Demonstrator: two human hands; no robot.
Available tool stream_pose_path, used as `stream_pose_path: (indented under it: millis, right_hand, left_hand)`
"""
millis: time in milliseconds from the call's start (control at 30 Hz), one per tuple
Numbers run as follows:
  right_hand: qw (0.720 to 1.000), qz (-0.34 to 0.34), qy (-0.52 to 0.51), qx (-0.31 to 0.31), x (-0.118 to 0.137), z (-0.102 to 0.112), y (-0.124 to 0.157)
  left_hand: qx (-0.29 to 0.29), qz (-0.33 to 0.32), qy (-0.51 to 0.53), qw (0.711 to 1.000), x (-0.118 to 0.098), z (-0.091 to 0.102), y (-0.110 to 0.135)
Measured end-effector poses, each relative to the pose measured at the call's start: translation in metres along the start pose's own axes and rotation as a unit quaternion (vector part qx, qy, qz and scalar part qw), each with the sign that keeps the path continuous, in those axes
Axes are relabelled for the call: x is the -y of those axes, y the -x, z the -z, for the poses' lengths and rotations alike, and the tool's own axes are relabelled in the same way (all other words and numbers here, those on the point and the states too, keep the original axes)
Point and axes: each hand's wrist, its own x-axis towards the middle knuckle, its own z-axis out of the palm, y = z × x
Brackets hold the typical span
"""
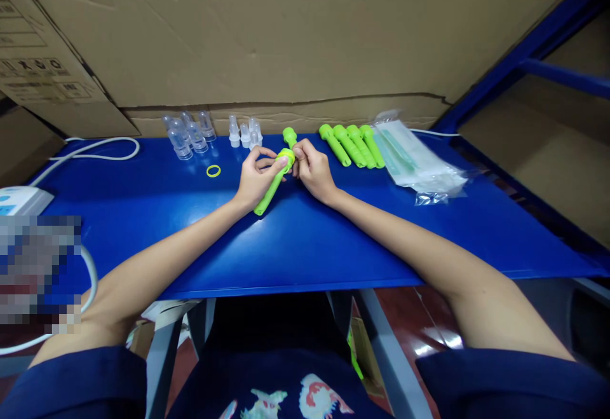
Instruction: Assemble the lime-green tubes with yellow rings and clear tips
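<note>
My left hand (258, 177) is closed around a lime-green, flashlight-shaped plastic tube (271, 194), tilted with its wide head up and away from me. A yellower band shows around that head. My right hand (311, 168) is pinched at the right side of the head; whatever its fingertips hold is hidden. Just behind my hands lies another lime-green tube (290, 135), partly covered by them. A thin yellow ring (213, 171) rests on the blue tabletop (210, 247), left of my left hand.
At the back left stand several clear plastic domed caps (180, 139) and several smaller whitish caps (245, 134). Several lime-green tubes (350, 145) lie in a row beside clear plastic packets (414, 155). A white power strip (26, 201) with a cable sits at left; cardboard (267, 31) walls the back.
</note>
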Motion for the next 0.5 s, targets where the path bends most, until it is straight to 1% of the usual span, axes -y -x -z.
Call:
stream_pose_path:
  millis: [100, 167, 233, 333, 433, 500]
  right_hand:
    - [1.0, -0.002, 0.008, 0.011, 0.0008, -0.0001, 0.001]
    - [1.0, -0.01, -0.009, 0.025, 0.0002, -0.0022, 0.0024]
    - [1.0, -0.006, -0.022, 0.021, -0.0011, -0.005, 0.0039]
    - [1.0, 0.013, 0.0, 0.014, -0.0023, -0.0074, 0.0057]
    - [0.999, 0.022, 0.03, 0.029, -0.001, -0.0072, 0.0066]
    - [0.999, 0.025, 0.029, 0.038, 0.0009, -0.0071, 0.0071]
  left_hand:
    - [-0.006, -0.005, 0.001, 1.0, 0.0001, -0.0006, 0.0004]
    - [-0.014, -0.012, -0.005, 1.0, 0.0001, 0.0009, -0.0008]
    - [-0.027, -0.025, -0.012, 0.999, 0.0, 0.003, -0.0025]
    - [-0.033, -0.037, -0.02, 0.999, -0.0004, 0.0054, -0.0043]
    - [-0.03, -0.045, -0.021, 0.998, -0.0005, 0.0061, -0.0046]
    - [-0.033, -0.054, -0.017, 0.998, -0.0004, 0.0062, -0.0046]
